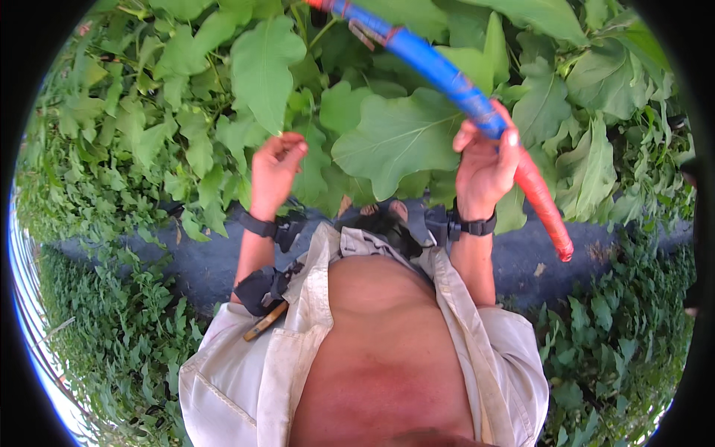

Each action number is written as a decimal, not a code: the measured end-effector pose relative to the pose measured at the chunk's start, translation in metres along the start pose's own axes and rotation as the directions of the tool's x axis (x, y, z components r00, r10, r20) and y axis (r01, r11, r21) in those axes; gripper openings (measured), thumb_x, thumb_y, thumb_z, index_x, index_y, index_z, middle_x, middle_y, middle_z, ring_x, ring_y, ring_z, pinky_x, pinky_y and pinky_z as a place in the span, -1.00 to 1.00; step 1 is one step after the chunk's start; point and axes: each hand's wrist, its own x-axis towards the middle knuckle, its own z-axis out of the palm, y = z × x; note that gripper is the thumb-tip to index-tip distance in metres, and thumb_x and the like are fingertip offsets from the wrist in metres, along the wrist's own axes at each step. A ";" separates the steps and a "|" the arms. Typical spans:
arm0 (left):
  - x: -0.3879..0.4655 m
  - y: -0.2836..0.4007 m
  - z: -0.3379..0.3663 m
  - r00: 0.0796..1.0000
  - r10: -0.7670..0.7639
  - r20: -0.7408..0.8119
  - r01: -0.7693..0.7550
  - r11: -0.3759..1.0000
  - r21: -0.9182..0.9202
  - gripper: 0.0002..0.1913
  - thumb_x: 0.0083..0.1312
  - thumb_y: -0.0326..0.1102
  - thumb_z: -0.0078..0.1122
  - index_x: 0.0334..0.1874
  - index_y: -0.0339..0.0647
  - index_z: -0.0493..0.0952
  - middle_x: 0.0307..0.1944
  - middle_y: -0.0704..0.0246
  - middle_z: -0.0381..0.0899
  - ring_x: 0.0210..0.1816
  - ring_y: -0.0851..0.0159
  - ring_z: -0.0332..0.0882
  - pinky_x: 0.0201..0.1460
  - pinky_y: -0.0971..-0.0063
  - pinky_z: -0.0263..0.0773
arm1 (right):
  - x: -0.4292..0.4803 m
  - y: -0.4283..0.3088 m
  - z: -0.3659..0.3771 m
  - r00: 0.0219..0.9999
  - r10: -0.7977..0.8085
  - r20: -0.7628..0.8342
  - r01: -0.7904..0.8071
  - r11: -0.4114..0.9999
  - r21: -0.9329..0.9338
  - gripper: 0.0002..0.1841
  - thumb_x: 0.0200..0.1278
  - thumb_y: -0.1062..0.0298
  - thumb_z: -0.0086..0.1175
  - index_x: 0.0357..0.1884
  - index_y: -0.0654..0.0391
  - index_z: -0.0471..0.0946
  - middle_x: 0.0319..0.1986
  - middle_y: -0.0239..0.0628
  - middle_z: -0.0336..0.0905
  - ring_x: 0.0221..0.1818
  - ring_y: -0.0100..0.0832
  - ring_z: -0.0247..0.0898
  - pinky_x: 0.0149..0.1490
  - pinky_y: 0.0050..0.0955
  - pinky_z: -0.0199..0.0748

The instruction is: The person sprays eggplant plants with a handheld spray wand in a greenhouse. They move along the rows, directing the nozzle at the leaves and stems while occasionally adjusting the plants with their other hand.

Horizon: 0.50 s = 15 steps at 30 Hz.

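My right hand (486, 159) grips a curved rod (441, 67) wrapped in blue and red tape. Its blue length runs up and left over the leaves, and the red end slants down past my wrist. The rod's far end passes out of the top of the view. My left hand (279, 165) is raised at the foliage with fingers curled and thumb close to them. The tip of a broad green leaf (268, 72) meets its fingertips; whether they pinch it is unclear. Between my hands spreads a large lobed leaf (399, 139), apparently eggplant.
Dense leafy plants (162, 117) fill the far side, with another row (111, 335) behind me. Dark ground sheeting (195, 262) runs between. Black devices are strapped to my left wrist (282, 229) and right wrist (447, 223). A brown-handled tool (265, 322) lies against my open shirt.
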 end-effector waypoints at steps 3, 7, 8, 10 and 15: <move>-0.002 0.017 0.017 0.991 -0.086 0.100 0.083 0.996 0.027 -0.76 0.34 -0.44 0.23 0.02 -0.34 0.56 -0.29 0.39 0.66 -0.38 0.53 0.51 -0.38 0.61 0.43 | 0.008 -0.006 -0.003 1.000 -0.006 0.023 0.001 0.981 0.195 -0.40 0.33 -0.05 0.06 0.13 0.34 0.47 -0.32 -0.03 0.61 -0.50 -0.28 0.49 -0.32 -0.40 0.43; 0.002 0.047 0.030 0.992 -0.001 0.129 0.003 1.000 -0.016 -0.81 0.39 -0.39 0.18 -0.03 -0.31 0.57 -0.33 0.40 0.67 -0.44 0.52 0.51 -0.41 0.66 0.39 | 0.018 -0.035 -0.010 0.997 -0.075 0.014 0.068 0.953 0.295 -0.41 0.31 -0.03 0.08 0.07 0.39 0.50 -0.32 -0.04 0.61 -0.54 -0.27 0.49 -0.37 -0.38 0.45; 0.002 0.053 0.031 0.993 -0.004 0.120 0.005 1.000 -0.006 -0.82 0.40 -0.40 0.17 -0.04 -0.34 0.56 -0.32 0.40 0.66 -0.41 0.53 0.52 -0.37 0.66 0.42 | 0.022 -0.043 -0.013 0.993 -0.121 0.008 0.114 0.949 0.294 -0.40 0.29 -0.03 0.09 0.06 0.40 0.51 -0.31 -0.04 0.61 -0.56 -0.26 0.49 -0.41 -0.36 0.45; 0.002 0.062 0.033 0.994 0.002 0.109 -0.002 1.000 -0.002 -0.82 0.41 -0.42 0.16 -0.04 -0.36 0.56 -0.32 0.39 0.66 -0.39 0.54 0.52 -0.33 0.66 0.45 | 0.031 -0.057 -0.016 0.978 -0.207 0.000 0.197 0.932 0.303 -0.38 0.28 -0.06 0.11 0.06 0.40 0.50 -0.33 -0.03 0.61 -0.59 -0.25 0.48 -0.48 -0.36 0.45; -0.013 0.091 0.034 0.997 0.022 0.071 -0.017 0.997 -0.081 -0.83 0.41 -0.40 0.15 -0.05 -0.33 0.57 -0.34 0.37 0.67 -0.46 0.54 0.51 -0.36 0.66 0.44 | 0.056 -0.085 -0.013 0.940 -0.332 -0.073 0.334 0.861 0.383 -0.35 0.30 -0.13 0.04 0.06 0.37 0.48 -0.41 -0.05 0.59 -0.63 -0.29 0.46 -0.54 -0.41 0.43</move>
